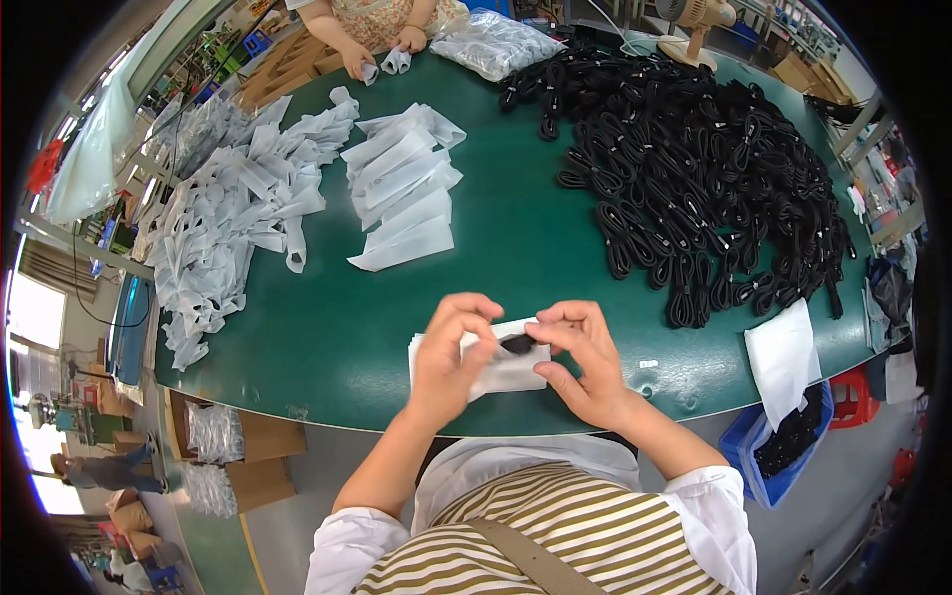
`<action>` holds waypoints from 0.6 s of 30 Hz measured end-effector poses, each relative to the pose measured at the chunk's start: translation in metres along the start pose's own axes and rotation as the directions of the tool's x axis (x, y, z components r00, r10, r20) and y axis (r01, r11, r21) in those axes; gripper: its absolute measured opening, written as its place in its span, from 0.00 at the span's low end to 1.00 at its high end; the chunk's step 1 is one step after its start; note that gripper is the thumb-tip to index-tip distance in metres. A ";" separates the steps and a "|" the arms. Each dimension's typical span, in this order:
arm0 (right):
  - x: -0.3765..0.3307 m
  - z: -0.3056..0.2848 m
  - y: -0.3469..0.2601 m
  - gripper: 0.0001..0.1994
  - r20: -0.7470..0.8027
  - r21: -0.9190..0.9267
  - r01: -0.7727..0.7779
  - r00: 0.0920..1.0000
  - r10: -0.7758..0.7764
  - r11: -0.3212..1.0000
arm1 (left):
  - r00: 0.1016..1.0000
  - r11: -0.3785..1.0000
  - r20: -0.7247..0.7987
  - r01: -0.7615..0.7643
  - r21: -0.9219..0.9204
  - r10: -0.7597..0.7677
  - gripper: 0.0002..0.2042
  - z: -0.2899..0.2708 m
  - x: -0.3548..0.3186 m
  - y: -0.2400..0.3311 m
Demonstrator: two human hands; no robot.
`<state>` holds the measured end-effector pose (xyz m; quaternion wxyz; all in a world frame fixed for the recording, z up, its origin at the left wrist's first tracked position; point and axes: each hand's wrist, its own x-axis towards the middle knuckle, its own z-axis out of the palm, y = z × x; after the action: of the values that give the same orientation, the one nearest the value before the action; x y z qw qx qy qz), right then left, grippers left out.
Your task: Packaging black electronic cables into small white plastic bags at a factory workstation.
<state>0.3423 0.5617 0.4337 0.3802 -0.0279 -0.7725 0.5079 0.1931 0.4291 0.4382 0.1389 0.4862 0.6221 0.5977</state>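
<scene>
At the table's near edge, a thin whitish bag (513, 375) lies between my two hands, with more flat white layers under its left end. A black bundle, seemingly a coiled cable (518, 344), shows at its opening; the rest is hidden. My left hand (448, 365) curls its fingers round the bag's left side and is slightly blurred. On the right end, my right hand (585, 365) pinches the bag between thumb and fingers. Farther off, a row of flat white bags (407, 188) overlaps in a slanting stack. To the right spreads a large heap of coiled black cables (694, 169).
Filled whitish bags (233, 208) pile up at the left. Across the table, another person's hands (382, 58) handle small white bags. A fan (694, 30) and a clear plastic sack (496, 45) stand at the back. White sheets (778, 357) hang over the right edge above a blue bin (749, 461).
</scene>
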 end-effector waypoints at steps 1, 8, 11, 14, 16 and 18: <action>0.002 -0.001 0.002 0.14 -0.001 -0.001 0.002 1.000 -0.002 1.000 | 0.993 0.970 -0.074 0.078 -0.229 -0.097 0.04 -0.003 0.003 -0.001; 0.024 -0.045 0.070 0.14 -0.055 -0.707 -0.007 0.997 -0.045 0.707 | 0.898 0.856 -0.387 -0.021 -0.517 -0.211 0.06 -0.083 0.039 -0.008; 0.022 -0.058 0.095 0.15 -0.050 -0.911 -0.046 0.999 0.002 0.409 | 0.884 0.973 -0.435 0.220 0.063 -0.172 0.07 -0.088 0.055 -0.032; 0.022 -0.064 0.109 0.17 -0.059 -0.949 -0.091 0.992 0.112 0.303 | 0.870 0.932 -0.464 0.291 0.214 -0.166 0.07 -0.091 0.058 -0.061; 0.021 -0.067 0.111 0.18 -0.066 -0.924 -0.102 0.992 0.108 0.368 | 0.865 0.901 -0.475 0.327 0.286 -0.163 0.07 -0.098 0.058 -0.075; 0.020 -0.067 0.113 0.18 -0.070 -0.911 -0.108 0.992 0.109 0.399 | 0.845 0.905 -0.524 0.303 0.299 -0.109 0.06 -0.107 0.060 -0.077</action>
<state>0.3307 0.6759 0.3668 0.2693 -0.2801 -0.9210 0.0290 0.0496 0.4251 0.4214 -0.0550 0.2628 0.7874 0.5550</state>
